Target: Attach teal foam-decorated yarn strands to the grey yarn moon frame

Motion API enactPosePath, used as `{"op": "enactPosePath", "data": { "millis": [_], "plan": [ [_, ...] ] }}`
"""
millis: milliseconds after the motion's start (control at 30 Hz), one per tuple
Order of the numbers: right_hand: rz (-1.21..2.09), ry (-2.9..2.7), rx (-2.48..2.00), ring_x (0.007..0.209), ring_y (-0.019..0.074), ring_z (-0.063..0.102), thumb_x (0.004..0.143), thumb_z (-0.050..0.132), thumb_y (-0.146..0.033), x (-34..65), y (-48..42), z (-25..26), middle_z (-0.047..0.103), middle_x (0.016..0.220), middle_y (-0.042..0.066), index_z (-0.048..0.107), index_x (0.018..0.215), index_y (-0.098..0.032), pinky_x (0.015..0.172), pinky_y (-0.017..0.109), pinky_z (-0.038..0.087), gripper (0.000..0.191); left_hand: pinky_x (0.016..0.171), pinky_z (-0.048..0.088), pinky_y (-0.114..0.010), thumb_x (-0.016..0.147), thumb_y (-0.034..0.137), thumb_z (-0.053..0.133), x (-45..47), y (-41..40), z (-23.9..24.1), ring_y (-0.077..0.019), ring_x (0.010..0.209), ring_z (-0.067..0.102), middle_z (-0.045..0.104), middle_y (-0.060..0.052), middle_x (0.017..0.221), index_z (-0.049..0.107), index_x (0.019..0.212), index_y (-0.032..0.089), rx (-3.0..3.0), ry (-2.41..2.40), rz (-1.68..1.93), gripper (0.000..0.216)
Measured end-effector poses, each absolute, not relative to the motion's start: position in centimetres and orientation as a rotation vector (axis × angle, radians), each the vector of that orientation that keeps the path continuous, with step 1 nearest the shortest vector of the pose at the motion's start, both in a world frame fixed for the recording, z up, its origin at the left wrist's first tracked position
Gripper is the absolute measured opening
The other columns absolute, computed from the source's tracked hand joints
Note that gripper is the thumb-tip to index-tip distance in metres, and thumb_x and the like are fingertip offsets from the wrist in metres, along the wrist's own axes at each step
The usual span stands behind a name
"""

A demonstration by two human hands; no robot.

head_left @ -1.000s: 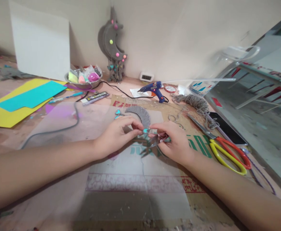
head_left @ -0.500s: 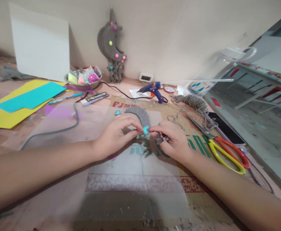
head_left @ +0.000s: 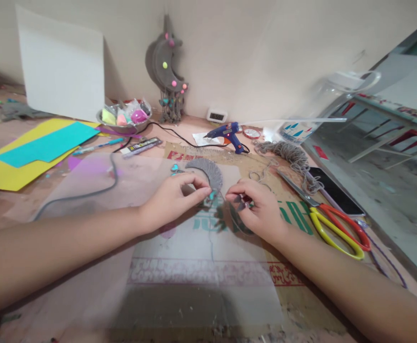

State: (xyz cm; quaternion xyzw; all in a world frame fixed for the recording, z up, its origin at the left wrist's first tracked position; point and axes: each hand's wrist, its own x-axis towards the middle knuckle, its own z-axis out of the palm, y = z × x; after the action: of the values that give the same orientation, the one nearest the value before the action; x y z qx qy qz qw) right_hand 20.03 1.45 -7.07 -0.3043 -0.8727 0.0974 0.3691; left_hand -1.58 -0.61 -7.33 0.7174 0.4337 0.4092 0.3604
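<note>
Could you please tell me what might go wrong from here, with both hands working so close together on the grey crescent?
1. The right hand holds what look like small snips, close to the left hand, which pinches the teal piece at the grey crescent; a slip could nick a fingertip or the yarn.
2. The large scissors lie just beside the right wrist; a sideways move might catch them.
</note>
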Motion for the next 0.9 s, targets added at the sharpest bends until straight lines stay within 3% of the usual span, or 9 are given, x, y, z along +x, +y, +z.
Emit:
{"op": "enactPosePath", "data": {
  "millis": [133,367,467,700,900],
  "plan": [
    [0.311,-2.174,-0.934,0.063,0.0128,0.059,0.083,0.058,-0.018,19.8,1.6,-7.2,0.068,0.077,0.001,0.065,0.092,-0.020,0.057,0.025,0.044,0.012,0.072,0.050,-0.027,0.088,0.038,0.057,-1.6,-0.4,-7.8,-0.0136,0.076,0.062,0.068,-0.002,0.083,0.063,0.085,0.017,1.718,1.100,1.029,0.022],
    [0.420,-2.266,-0.893,0.075,0.0142,0.064,0.088,0.058,-0.022,19.3,1.5,-7.1,0.071,0.099,0.006,0.066,0.107,-0.021,0.063,0.027,0.050,0.021,0.077,0.053,-0.028,0.085,0.035,0.063,-1.5,0.0,-8.5,-0.0141,0.082,0.065,0.070,-0.004,0.092,0.065,0.096,0.017,1.587,1.001,1.030,0.022],
    [0.569,-2.242,-0.961,0.075,0.0144,0.067,0.085,0.061,-0.020,19.4,1.5,-7.4,0.073,0.095,0.004,0.064,0.115,-0.021,0.063,0.025,0.051,0.030,0.079,0.054,-0.029,0.085,0.035,0.063,-1.5,0.0,-8.6,-0.0155,0.085,0.067,0.071,-0.005,0.098,0.066,0.102,0.017,1.530,0.959,1.028,0.025],
    [0.619,-2.137,-1.030,0.062,0.0129,0.066,0.082,0.061,-0.020,19.4,1.9,-7.5,0.073,0.072,0.000,0.070,0.084,-0.019,0.057,0.023,0.050,0.009,0.074,0.052,-0.028,0.086,0.036,0.061,-1.5,-0.1,-8.7,-0.0153,0.082,0.066,0.072,-0.005,0.093,0.067,0.102,0.017,1.581,0.983,0.956,0.026],
    [0.611,-2.141,-0.972,0.061,0.0119,0.064,0.081,0.063,-0.020,19.2,1.7,-7.6,0.072,0.071,0.000,0.068,0.081,-0.019,0.054,0.021,0.047,0.005,0.067,0.047,-0.024,0.083,0.037,0.063,-1.5,-0.3,-8.2,-0.0122,0.072,0.061,0.069,-0.001,0.085,0.067,0.092,0.017,1.732,1.079,0.924,0.022]
  ]
}}
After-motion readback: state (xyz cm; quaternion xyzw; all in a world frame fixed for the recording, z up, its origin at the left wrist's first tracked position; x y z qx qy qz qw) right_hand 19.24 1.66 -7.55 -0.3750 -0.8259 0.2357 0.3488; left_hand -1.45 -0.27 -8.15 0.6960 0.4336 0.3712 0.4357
